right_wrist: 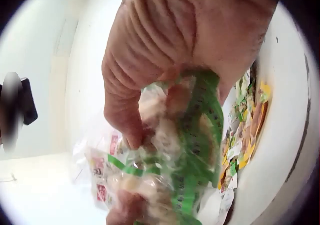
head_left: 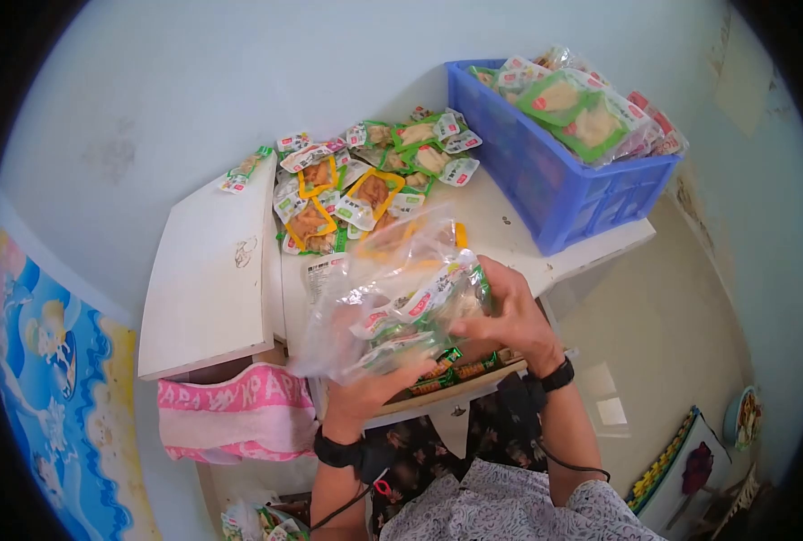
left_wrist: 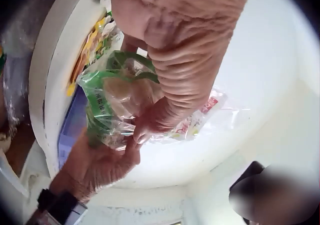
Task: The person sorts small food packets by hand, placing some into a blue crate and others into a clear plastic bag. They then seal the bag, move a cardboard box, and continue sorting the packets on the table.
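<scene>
A clear plastic bag [head_left: 338,316] with several green-and-white snack packets [head_left: 419,311] in it is held between both hands above the desk's front edge. My left hand [head_left: 374,388] grips its lower left side, thumb on top. On the right side, my right hand [head_left: 514,316] curls its fingers and thumb round the packets. In the left wrist view the left hand [left_wrist: 175,70] pinches the green-edged packets [left_wrist: 102,100] through the film. The right wrist view has the right hand [right_wrist: 170,50] gripping the green-edged packets [right_wrist: 195,145]; some fingertips are hidden behind them.
Loose yellow and green packets [head_left: 374,189] lie piled on the white desk [head_left: 212,261]. A blue crate [head_left: 555,185] full of packets stands at the back right. Below the hands is an open drawer [head_left: 438,401] with wrapped items; a pink cloth [head_left: 235,410] hangs at the left.
</scene>
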Available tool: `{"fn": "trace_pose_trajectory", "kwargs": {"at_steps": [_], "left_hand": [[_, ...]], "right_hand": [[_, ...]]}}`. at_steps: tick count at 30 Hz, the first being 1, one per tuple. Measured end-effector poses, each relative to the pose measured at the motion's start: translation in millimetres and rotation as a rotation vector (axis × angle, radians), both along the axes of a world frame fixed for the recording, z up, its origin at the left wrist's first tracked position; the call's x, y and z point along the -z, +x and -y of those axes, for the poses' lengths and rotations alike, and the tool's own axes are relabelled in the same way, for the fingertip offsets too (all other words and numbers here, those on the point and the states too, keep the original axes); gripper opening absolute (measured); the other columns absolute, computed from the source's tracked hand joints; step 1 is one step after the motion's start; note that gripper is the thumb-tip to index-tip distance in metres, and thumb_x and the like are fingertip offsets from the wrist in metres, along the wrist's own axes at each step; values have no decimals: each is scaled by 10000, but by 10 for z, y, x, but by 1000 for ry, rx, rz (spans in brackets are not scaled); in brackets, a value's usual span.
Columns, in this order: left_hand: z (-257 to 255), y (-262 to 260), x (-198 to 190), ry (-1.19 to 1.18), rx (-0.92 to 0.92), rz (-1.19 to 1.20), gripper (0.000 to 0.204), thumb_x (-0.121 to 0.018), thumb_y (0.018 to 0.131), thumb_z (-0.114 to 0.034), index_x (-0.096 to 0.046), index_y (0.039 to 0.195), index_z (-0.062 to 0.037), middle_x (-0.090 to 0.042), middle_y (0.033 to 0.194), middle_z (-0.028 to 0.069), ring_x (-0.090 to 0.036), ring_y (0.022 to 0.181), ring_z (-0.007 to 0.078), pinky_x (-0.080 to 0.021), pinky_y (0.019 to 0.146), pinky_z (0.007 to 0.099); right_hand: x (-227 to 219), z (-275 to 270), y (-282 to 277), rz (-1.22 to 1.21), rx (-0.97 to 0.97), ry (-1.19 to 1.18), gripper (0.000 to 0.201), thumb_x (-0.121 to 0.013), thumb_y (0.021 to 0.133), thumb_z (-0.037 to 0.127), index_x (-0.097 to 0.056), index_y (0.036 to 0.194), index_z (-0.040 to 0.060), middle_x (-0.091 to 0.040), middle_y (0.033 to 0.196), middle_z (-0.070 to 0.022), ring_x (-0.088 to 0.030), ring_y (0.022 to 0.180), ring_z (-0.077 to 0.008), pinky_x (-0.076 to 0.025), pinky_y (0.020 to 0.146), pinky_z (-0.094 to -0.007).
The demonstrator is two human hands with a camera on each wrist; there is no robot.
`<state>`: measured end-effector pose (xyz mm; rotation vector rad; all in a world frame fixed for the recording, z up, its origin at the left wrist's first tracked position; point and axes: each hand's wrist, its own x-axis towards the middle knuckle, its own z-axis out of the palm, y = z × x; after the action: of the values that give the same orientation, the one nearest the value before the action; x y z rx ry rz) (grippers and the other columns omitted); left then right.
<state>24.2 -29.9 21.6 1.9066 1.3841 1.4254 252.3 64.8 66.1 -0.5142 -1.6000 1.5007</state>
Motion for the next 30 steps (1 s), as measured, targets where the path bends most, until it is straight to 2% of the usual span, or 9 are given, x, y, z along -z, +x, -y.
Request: {"fn": "trace_pose_trajectory", "kwargs": {"at_steps": [1, 3, 5, 10, 16, 19, 23, 25, 30], "left_hand": [[-76, -58, 37, 125, -26, -252, 929, -929, 706, -146, -441, 1481, 11, -611, 1318, 184, -617, 1214, 308, -504, 1039, 422], [-182, -66, 39, 145, -7, -334, 1034, -949, 689, -182, -385, 1535, 7, -577, 1374, 185, -593, 1254, 301, -483, 1073, 409], [-297, -24, 8, -72, 88, 5, 1150, -986, 644, -208, -341, 1569, 18, -518, 1486, 169, -562, 1308, 257, -464, 1117, 379], [-316, 23, 6, -8, 79, -56, 1195, -984, 665, -212, -271, 1602, -6, -469, 1515, 161, -535, 1339, 266, -459, 1125, 392], [-247, 79, 111, -229, 199, 468, 1212, -943, 684, -110, -205, 1644, -69, -513, 1479, 144, -518, 1365, 272, -435, 1147, 407], [-85, 224, 135, -344, 239, 826, 1295, -950, 668, -71, -121, 1662, -93, -503, 1484, 134, -512, 1371, 284, -445, 1146, 427], [-109, 424, 179, -217, 239, 973, 1299, -929, 685, -15, -86, 1668, -117, -498, 1485, 143, -511, 1371, 292, -472, 1128, 437], [-78, 380, 243, -213, 251, 970, 1278, -916, 696, 10, -94, 1666, -116, -489, 1495, 149, -514, 1366, 278, -476, 1125, 434], [-46, 322, 185, -259, 272, 845, 1114, -907, 718, 10, -260, 1620, -83, -521, 1481, 129, -542, 1334, 232, -479, 1117, 400]], "right_hand": [[57, -67, 9, 70, 11, 34, 690, -855, 773, 99, -575, 1395, -6, -673, 1270, -67, -592, 1183, -151, -443, 1060, -319], [201, -244, 14, 211, 33, 114, 712, -835, 755, 65, -560, 1407, -12, -666, 1306, -102, -576, 1236, -182, -413, 1106, -339], [286, -220, 19, 205, 15, 98, 722, -799, 747, 45, -540, 1417, -22, -652, 1337, -132, -564, 1267, -207, -388, 1135, -353], [383, -172, 0, 217, 13, 59, 705, -722, 770, 44, -504, 1436, -37, -630, 1374, -170, -577, 1273, -224, -417, 1120, -362], [-104, 140, -68, 446, 284, 628, 750, -730, 740, 23, -513, 1458, 22, -678, 1239, -188, -668, 1065, -339, -524, 932, -419], [-472, 290, -82, 299, 229, 762, 762, -781, 745, 72, -518, 1458, 17, -662, 1245, -228, -657, 1102, -403, -541, 941, -428], [-495, 189, -107, 750, 357, 841, 861, -695, 742, 16, -420, 1554, 93, -705, 1156, -187, -678, 926, -396, -546, 818, -449], [-527, 183, -79, 509, 333, 801, 862, -691, 743, 23, -417, 1557, 92, -704, 1153, -199, -677, 930, -401, -545, 826, -450], [-395, 150, -87, 460, 258, 621, 885, -698, 729, 0, -403, 1560, 78, -657, 1295, -209, -680, 1053, -359, -534, 935, -421]]}}
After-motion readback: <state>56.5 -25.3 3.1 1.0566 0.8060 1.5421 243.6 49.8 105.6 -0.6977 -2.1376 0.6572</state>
